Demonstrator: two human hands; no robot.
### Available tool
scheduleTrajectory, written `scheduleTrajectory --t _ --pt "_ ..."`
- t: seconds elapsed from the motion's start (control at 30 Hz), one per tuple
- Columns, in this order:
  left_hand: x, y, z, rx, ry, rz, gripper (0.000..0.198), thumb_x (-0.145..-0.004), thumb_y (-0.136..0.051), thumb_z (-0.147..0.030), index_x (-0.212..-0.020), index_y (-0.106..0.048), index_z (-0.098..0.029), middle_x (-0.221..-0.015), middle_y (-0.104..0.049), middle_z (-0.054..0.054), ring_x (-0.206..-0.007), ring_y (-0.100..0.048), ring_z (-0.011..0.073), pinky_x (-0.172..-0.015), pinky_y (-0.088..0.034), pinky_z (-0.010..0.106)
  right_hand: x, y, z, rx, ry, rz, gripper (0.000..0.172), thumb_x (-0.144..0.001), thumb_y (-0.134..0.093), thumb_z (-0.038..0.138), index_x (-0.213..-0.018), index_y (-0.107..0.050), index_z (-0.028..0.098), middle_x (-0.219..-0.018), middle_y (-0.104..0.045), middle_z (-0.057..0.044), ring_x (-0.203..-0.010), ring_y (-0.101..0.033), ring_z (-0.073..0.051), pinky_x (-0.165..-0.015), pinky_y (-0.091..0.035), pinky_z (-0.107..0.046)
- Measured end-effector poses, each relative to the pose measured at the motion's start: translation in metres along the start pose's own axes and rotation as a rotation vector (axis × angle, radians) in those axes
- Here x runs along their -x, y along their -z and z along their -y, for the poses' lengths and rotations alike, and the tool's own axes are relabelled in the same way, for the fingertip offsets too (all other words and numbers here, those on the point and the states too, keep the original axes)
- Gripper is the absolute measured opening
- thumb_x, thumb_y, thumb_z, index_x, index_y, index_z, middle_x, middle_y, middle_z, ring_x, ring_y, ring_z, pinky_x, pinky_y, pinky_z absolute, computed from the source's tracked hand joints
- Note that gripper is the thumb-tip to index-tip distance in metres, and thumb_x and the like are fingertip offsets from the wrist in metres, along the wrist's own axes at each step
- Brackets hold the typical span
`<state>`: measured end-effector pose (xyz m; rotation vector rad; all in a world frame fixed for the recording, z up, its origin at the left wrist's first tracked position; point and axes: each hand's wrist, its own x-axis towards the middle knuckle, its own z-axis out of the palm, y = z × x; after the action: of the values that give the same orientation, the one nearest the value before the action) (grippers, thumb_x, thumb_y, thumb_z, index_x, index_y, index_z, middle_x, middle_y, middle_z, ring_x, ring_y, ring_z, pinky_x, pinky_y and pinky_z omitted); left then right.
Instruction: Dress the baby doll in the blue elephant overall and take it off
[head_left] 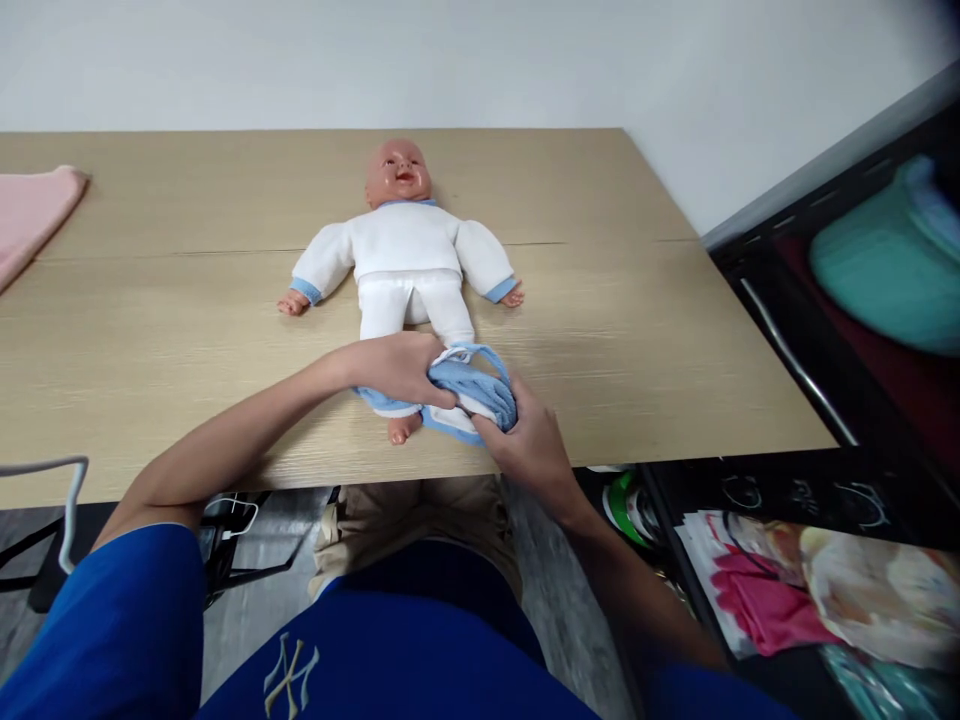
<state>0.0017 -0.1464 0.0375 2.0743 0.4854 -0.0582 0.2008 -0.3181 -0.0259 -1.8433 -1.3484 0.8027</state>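
A baby doll in a white top and white trousers with blue cuffs lies on its back on the wooden table, head away from me. My left hand is closed over a bunched blue and white garment at the doll's legs. My right hand grips the same garment from the near right side. One bare doll foot sticks out below the cloth near the table's front edge.
A pink cloth lies at the table's far left. A white hanger pokes in at the front left edge. To the right stands a dark shelf with a teal item and pink fabric.
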Motion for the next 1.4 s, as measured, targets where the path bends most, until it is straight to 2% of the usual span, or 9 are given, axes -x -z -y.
scheduleTrajectory --t 0.13,0.33,0.47,0.6,0.7,0.87,1.1,1.27,1.4 --pt "-0.003 -0.014 -0.009 -0.482 0.213 -0.043 0.029 -0.095 -0.079 -0.049 -0.09 -0.078 -0.02 -0.079 -0.073 0.005 -0.073 -0.069 0.0235 -0.07 -0.045 0.034 0.005 -0.015 -0.013 0.049 -0.029 -0.099 0.059 -0.093 -0.077 0.046 -0.145 -0.077 0.02 -0.124 -0.087 -0.02 -0.117 -0.08 -0.049 -0.108 -0.065 -0.065" --pt "-0.003 -0.017 -0.018 -0.655 0.29 -0.012 0.037 -0.103 -0.074 -0.052 -0.116 -0.083 -0.018 -0.106 -0.086 0.014 -0.097 -0.083 0.0339 -0.076 -0.051 0.037 -0.001 -0.018 -0.02 -0.043 0.061 -0.059 0.044 -0.099 -0.075 0.048 -0.137 -0.08 0.026 -0.125 -0.086 -0.015 -0.118 -0.079 -0.042 -0.113 -0.064 -0.06" --pt "-0.003 -0.019 -0.013 -0.647 0.257 -0.035 0.043 -0.099 -0.079 -0.051 -0.124 -0.077 -0.016 -0.119 -0.086 0.017 -0.106 -0.083 0.0357 -0.08 -0.054 0.037 -0.006 -0.014 -0.03 -0.114 -0.007 0.011 0.047 -0.099 -0.07 0.042 -0.143 -0.075 0.026 -0.134 -0.084 -0.014 -0.127 -0.077 -0.04 -0.12 -0.06 -0.062" --pt "-0.004 -0.019 -0.004 -0.539 0.218 -0.049 0.048 -0.093 -0.085 -0.051 -0.125 -0.072 -0.018 -0.111 -0.085 0.013 -0.1 -0.082 0.0343 -0.08 -0.053 0.037 -0.005 -0.018 -0.037 -0.254 -0.04 0.088 0.046 -0.098 -0.074 0.041 -0.141 -0.067 0.027 -0.135 -0.082 -0.012 -0.127 -0.078 -0.036 -0.121 -0.061 -0.057" --pt "-0.005 -0.015 0.001 -0.388 0.197 -0.07 0.049 -0.088 -0.088 -0.046 -0.124 -0.069 -0.02 -0.108 -0.084 0.01 -0.096 -0.08 0.032 -0.082 -0.054 0.037 -0.003 -0.023 -0.039 -0.425 -0.012 0.078 0.061 -0.097 -0.081 0.044 -0.149 -0.054 0.027 -0.147 -0.077 -0.015 -0.132 -0.078 -0.032 -0.118 -0.064 -0.05" --pt "-0.005 -0.008 0.008 -0.136 0.108 -0.204 0.088 -0.074 -0.101 -0.065 -0.136 -0.059 -0.019 -0.116 -0.082 0.011 -0.102 -0.079 0.0331 -0.087 -0.057 0.038 -0.006 -0.02 -0.042 -0.503 0.069 0.096 0.081 -0.102 -0.084 0.051 -0.167 -0.041 0.029 -0.158 -0.073 -0.018 -0.14 -0.076 -0.03 -0.121 -0.063 -0.045" --pt "-0.003 0.011 0.022 -0.089 -0.127 -0.172 0.037 -0.085 -0.087 -0.035 -0.115 -0.074 -0.018 -0.103 -0.082 0.005 -0.093 -0.073 0.0235 -0.082 -0.052 0.032 -0.033 0.005 -0.045 -0.323 0.257 0.025 0.032 -0.101 -0.082 0.043 -0.128 -0.073 0.027 -0.139 -0.075 -0.01 -0.134 -0.072 -0.031 -0.118 -0.059 -0.045" --pt "-0.004 0.027 0.027 0.059 -0.188 0.016 0.031 -0.096 -0.088 -0.045 -0.106 -0.083 -0.016 -0.102 -0.085 0.006 -0.093 -0.075 0.0217 -0.085 -0.055 0.03 -0.069 0.027 -0.038 -0.294 0.252 0.373 0.032 -0.098 -0.09 0.053 -0.11 -0.079 0.025 -0.129 -0.078 -0.01 -0.126 -0.074 -0.033 -0.113 -0.06 -0.046" --pt "-0.006 0.029 0.028 0.118 -0.172 0.018 0.036 -0.093 -0.093 -0.048 -0.106 -0.084 -0.016 -0.102 -0.085 0.006 -0.093 -0.076 0.0223 -0.087 -0.057 0.031 -0.088 0.048 -0.031 -0.276 0.207 0.611 0.058 -0.094 -0.096 0.063 -0.134 -0.075 0.026 -0.131 -0.079 -0.01 -0.123 -0.075 -0.034 -0.112 -0.062 -0.048"
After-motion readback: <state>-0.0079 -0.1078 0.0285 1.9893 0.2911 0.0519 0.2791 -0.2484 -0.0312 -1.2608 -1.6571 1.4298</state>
